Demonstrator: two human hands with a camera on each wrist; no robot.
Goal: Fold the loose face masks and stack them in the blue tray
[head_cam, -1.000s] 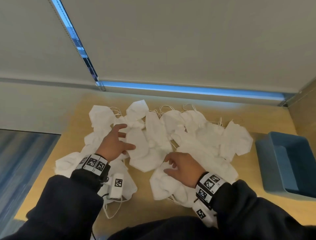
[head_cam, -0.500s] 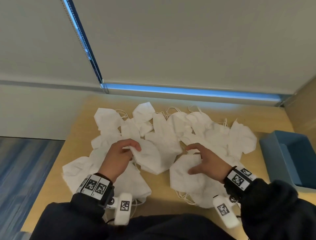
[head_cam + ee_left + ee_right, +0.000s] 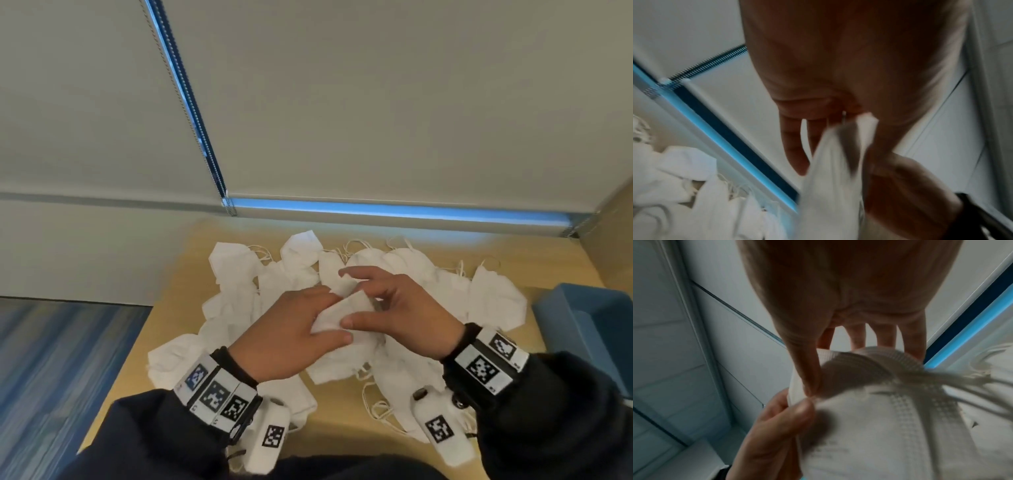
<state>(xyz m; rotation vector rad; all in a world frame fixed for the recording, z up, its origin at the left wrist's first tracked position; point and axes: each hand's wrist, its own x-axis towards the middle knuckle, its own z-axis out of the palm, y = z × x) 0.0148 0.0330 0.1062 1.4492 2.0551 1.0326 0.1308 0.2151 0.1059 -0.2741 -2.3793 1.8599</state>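
A heap of loose white face masks [image 3: 239,274] covers the wooden table [image 3: 548,263]. Above the middle of the heap both hands meet on one white mask [image 3: 352,306]. My left hand [image 3: 334,317] pinches its left side between thumb and fingers, as the left wrist view shows with my left hand [image 3: 838,154] on the mask [image 3: 828,194]. My right hand [image 3: 368,296] pinches the other side. In the right wrist view my right hand [image 3: 834,366] holds the mask's [image 3: 879,426] quilted edge, ear loops trailing right. The blue tray [image 3: 589,329] stands at the right.
A wall with drawn roller blinds rises right behind the table. A wooden side panel stands at the far right behind the tray. Blue carpet lies below the table's left edge. Bare wood shows along the near edge between my forearms.
Both hands rose off the heap and came together. The left hand took hold of one mask, and the right hand now grips its other side.
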